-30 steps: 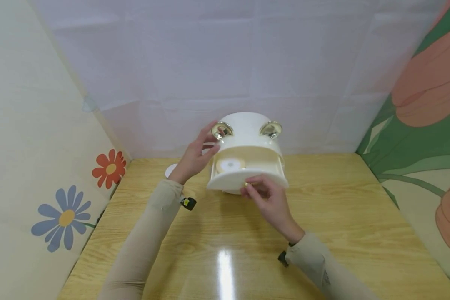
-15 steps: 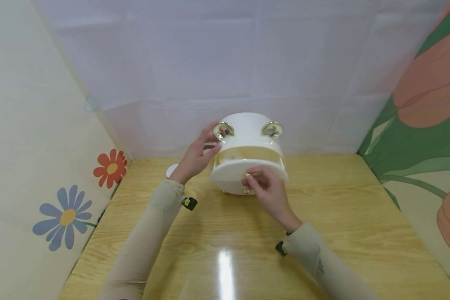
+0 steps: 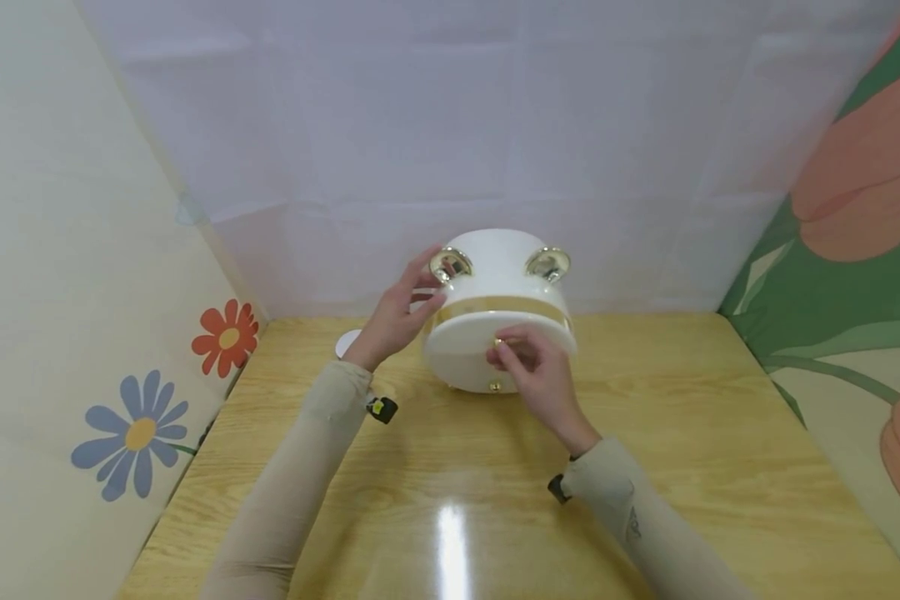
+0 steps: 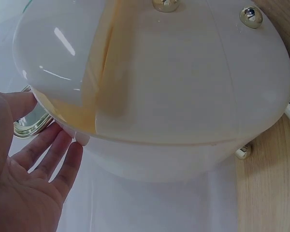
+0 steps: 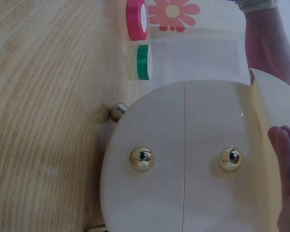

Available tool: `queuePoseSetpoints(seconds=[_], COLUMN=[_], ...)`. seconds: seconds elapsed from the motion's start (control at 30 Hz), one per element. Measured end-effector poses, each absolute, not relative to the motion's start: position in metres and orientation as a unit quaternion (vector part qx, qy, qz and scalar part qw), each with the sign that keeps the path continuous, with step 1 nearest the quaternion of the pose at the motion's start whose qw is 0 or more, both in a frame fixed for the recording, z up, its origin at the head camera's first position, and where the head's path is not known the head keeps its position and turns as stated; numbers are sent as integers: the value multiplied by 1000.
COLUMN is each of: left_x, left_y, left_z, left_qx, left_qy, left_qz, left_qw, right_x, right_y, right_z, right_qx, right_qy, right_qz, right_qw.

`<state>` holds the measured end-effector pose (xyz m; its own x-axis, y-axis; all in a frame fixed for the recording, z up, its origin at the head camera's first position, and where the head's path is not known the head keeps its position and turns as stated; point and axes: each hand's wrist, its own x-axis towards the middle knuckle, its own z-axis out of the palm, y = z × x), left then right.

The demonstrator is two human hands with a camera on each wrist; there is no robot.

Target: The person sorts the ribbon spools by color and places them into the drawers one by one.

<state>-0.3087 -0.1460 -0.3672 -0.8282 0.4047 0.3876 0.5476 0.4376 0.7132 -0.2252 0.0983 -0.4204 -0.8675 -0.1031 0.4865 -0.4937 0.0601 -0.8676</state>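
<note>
A white, rounded storage box [image 3: 504, 279] with two gold ears and two drawers stands near the back of the table. Its upper drawer [image 4: 166, 77] is pulled out a little, with a golden-lit gap above the front. In the head view my right hand [image 3: 540, 375] pinches the upper drawer's knob [image 5: 230, 159] between thumb and index finger. In the right wrist view the fingers show beside that knob. The lower knob [image 5: 142, 159] is bare. My left hand [image 3: 397, 321] touches the box's left side around the ear [image 4: 31, 121], fingers relaxed.
A pink ribbon roll [image 5: 136, 19] and a green ribbon roll [image 5: 144, 62] stand left of the box. A white disc [image 3: 347, 342] shows partly behind the left wrist. The wooden table [image 3: 420, 500] meets a pale back wall and flower-printed sides.
The upper drawer has slid inward with my right hand on its knob. The gap above its front has narrowed, hiding the white ring-shaped thing inside. My left hand stays in place.
</note>
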Motion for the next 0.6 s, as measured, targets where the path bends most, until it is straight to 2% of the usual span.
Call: queuePoseSetpoints(seconds=[0.6], left_x=[-311], left_y=[-148], left_z=[-369], left_qx=[-291], left_qy=[-836], left_qz=[-458], left_qw=[87], right_x=[-238], right_y=[91], right_z=[-409], right_qx=[190], right_qy=[-725], right_qz=[644], right_qw=[153])
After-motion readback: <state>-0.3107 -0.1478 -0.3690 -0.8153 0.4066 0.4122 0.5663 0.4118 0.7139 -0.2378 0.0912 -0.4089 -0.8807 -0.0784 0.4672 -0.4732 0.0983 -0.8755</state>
